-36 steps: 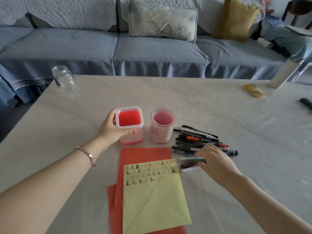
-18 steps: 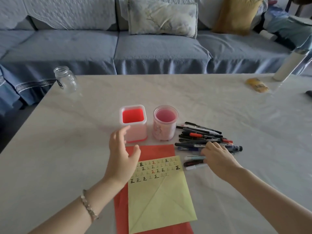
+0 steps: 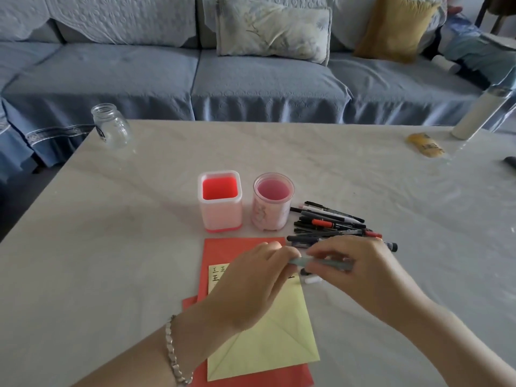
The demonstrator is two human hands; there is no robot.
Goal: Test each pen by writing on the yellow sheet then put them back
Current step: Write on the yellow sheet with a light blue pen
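A pale teal pen (image 3: pixel 325 263) lies level above the top right corner of the yellow sheet (image 3: pixel 268 347). My right hand (image 3: pixel 354 272) grips its barrel and my left hand (image 3: pixel 251 286) pinches its left end. The yellow sheet lies on red paper (image 3: pixel 223 250), with rows of written characters along its top, partly hidden by my left hand. A pile of several dark pens (image 3: pixel 332 223) lies just beyond my right hand. Two pen holders stand behind the paper: a square red one (image 3: pixel 220 202) and a round pink one (image 3: pixel 272 203).
A glass jar (image 3: pixel 111 125) stands at the table's far left corner. A yellow packet (image 3: pixel 425 145) and a white cylinder (image 3: pixel 480 113) sit at the far right, with a dark object (image 3: pixel 510 162) at the right edge. A blue sofa runs behind the table.
My left hand let go of the square red holder and came down over the sheet to the pen. My right hand lifted the teal pen from the pile's near edge.
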